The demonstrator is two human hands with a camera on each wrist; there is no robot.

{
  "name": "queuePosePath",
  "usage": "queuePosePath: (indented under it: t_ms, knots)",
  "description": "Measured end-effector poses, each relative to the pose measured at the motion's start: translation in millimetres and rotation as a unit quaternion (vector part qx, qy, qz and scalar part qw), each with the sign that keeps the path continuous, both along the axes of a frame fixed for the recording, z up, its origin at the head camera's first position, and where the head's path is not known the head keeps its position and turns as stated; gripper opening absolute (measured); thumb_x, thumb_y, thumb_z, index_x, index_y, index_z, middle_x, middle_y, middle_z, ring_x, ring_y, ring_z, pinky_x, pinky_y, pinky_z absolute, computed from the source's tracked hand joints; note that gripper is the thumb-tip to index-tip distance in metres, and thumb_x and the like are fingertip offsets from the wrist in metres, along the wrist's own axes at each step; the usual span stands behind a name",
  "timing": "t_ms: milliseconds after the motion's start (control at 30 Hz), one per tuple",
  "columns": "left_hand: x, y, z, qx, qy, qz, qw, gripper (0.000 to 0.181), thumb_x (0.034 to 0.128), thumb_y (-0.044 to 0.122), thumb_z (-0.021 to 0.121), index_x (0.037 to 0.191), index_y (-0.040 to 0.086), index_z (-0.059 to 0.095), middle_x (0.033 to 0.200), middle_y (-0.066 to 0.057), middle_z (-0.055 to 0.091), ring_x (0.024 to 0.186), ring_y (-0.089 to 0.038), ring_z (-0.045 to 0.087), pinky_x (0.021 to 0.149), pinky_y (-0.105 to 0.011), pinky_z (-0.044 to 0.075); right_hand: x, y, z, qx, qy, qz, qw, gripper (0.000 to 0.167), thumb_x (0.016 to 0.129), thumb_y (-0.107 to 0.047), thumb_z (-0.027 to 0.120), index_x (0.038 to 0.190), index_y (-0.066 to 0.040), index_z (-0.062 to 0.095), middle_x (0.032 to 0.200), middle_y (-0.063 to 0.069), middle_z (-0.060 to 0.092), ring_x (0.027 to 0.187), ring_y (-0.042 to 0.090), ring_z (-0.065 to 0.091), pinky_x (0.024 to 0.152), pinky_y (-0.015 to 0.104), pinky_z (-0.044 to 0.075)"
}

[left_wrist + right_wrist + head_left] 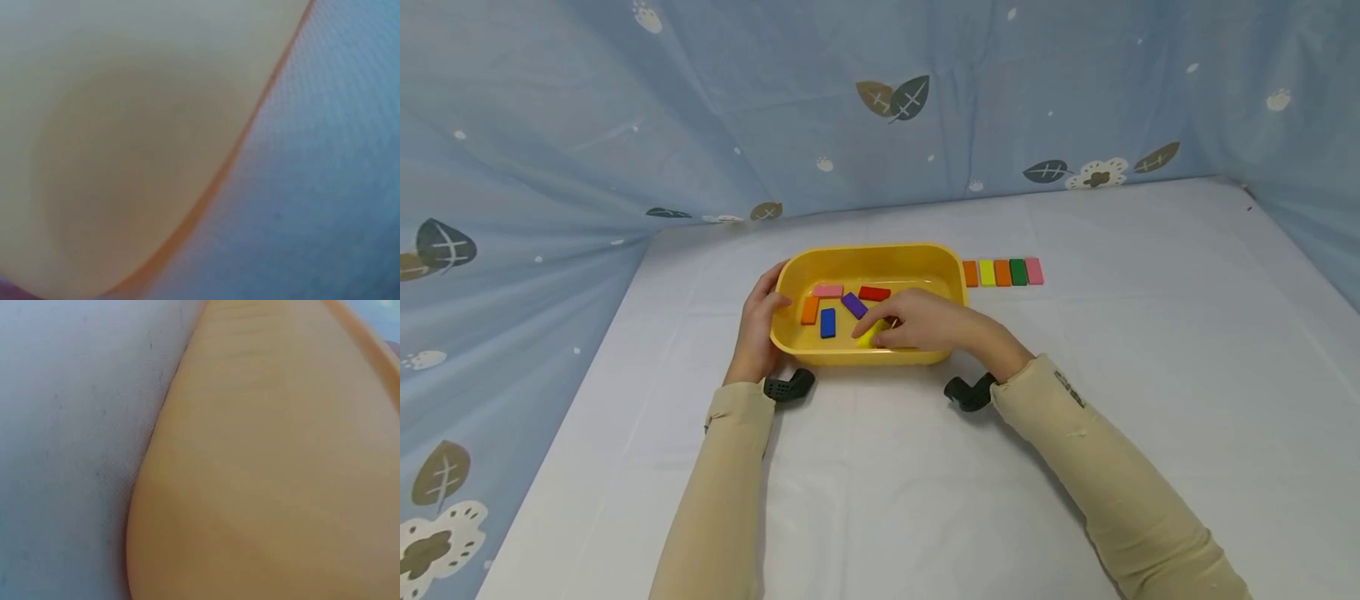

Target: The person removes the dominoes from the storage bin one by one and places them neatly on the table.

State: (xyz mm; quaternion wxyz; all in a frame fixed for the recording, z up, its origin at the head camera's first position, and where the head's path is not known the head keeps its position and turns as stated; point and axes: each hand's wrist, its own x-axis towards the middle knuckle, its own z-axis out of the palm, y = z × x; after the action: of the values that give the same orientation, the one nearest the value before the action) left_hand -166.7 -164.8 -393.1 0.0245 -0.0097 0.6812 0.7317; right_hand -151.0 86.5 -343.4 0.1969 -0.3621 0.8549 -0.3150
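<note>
A yellow tray holds several coloured blocks: a pink one, an orange one, a blue one, a purple one and a red one. My left hand grips the tray's left end, thumb over the rim. Inside the tray, my right hand pinches a yellow block, partly hidden by the fingers. Both wrist views are filled mostly by the tray's outer wall; they show no block.
Right of the tray, a row of blocks lies on the white cloth: orange, yellow, another orange, green and pink. A blue patterned curtain hangs behind the table.
</note>
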Motion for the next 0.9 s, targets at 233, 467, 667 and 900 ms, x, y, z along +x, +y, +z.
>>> queuePosePath:
  t_ms: [233,467,667,900]
  knots:
    - [-0.3,-0.3,-0.8,-0.004,0.008,-0.003,1.0,0.052,0.0828,0.006,0.038,0.132,0.024,0.042,0.134,0.007,0.038,0.119,-0.015,0.038,0.1,-0.03,0.032,-1.8,7,3.0,-0.017,0.02,-0.052,0.9983,0.023,0.085,-0.032,0.056,0.107,-0.029,0.062,0.105,-0.011,0.056,0.078,0.012,0.049,0.07,0.025,0.044]
    - [0.2,-0.7,-0.5,-0.008,0.001,-0.001,1.0,0.052,0.0829,0.007,0.038,0.131,0.025,0.042,0.134,0.008,0.038,0.119,-0.014,0.037,0.1,-0.029,0.032,-11.6,25,8.8,-0.047,0.001,-0.113,0.9925,0.029,0.089,-0.031,0.047,0.116,-0.027,0.058,0.077,0.007,0.054,0.068,0.022,0.051,0.058,0.032,0.041]
    - [0.7,-1.2,-0.9,-0.005,-0.001,0.001,1.0,0.052,0.0826,0.006,0.038,0.131,0.025,0.042,0.134,0.008,0.038,0.119,-0.014,0.038,0.1,-0.029,0.032,-19.0,43,12.7,-0.078,-0.03,-0.184,0.9795,0.033,0.092,-0.023,0.038,0.12,-0.023,0.056,0.086,0.011,0.053,0.074,0.031,0.051,0.06,0.034,0.041]
    - [0.0,-0.5,-2.0,0.009,0.007,-0.004,0.9999,0.052,0.0824,0.005,0.038,0.131,0.023,0.043,0.134,0.006,0.038,0.119,-0.016,0.038,0.1,-0.03,0.032,-25.5,67,17.8,-0.137,-0.029,-0.266,0.9538,0.035,0.091,-0.016,0.036,0.121,-0.022,0.052,0.085,0.018,0.048,0.072,0.031,0.045,0.058,0.029,0.041]
